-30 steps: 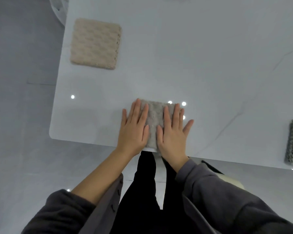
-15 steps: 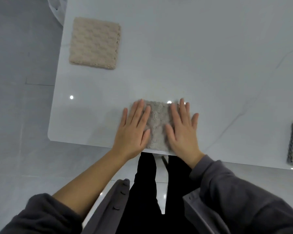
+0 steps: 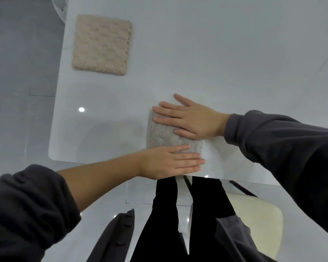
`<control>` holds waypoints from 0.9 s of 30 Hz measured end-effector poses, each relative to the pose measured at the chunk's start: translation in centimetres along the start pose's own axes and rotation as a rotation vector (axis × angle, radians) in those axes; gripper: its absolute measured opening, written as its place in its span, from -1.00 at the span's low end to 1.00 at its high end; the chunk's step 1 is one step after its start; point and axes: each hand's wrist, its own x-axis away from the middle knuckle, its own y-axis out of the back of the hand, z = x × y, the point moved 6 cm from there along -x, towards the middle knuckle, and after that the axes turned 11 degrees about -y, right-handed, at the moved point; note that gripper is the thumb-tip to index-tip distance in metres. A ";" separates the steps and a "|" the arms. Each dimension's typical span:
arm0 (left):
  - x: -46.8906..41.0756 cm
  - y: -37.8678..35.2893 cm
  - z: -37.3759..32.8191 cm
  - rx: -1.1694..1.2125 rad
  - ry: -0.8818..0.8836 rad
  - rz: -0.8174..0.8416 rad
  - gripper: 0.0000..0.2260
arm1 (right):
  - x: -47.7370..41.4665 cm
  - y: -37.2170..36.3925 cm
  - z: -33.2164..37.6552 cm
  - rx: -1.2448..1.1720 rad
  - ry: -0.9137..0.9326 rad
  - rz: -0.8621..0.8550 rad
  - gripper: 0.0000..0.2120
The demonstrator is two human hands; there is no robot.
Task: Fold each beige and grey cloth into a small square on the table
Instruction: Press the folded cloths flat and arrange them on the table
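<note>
White tabletop [image 3: 235,53] carried both cloths; at its near edge the left hand [image 3: 170,161] lay flat, fingers straight, pressing the near side of the folded grey cloth [image 3: 159,133]; the right hand [image 3: 193,120], equally flat, pressed its far side; well beyond, far left, the folded beige cloth [image 3: 102,44] lay alone.

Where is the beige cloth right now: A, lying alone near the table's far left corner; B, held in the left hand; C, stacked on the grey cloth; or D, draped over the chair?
A: the beige cloth lies flat by the far left corner of the table, apart from the grey cloth that the left hand and right hand press on.
</note>
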 end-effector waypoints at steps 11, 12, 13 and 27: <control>0.1 0.2 0.8 -0.010 -0.001 0.002 -0.54 | 0.0 -0.8 0.4 0.068 0.034 -0.004 -0.50; 0.0 0.4 0.7 -0.006 0.005 0.000 -0.54 | 0.1 -0.7 0.4 0.061 0.028 0.000 -0.50; 0.0 0.7 0.6 0.004 0.016 -0.008 -0.54 | 0.1 -0.4 0.3 0.043 0.004 -0.006 -0.50; 2.8 1.8 2.9 -0.011 0.972 -0.115 -0.41 | 5.8 -2.1 6.0 -0.126 -0.822 -0.174 -0.40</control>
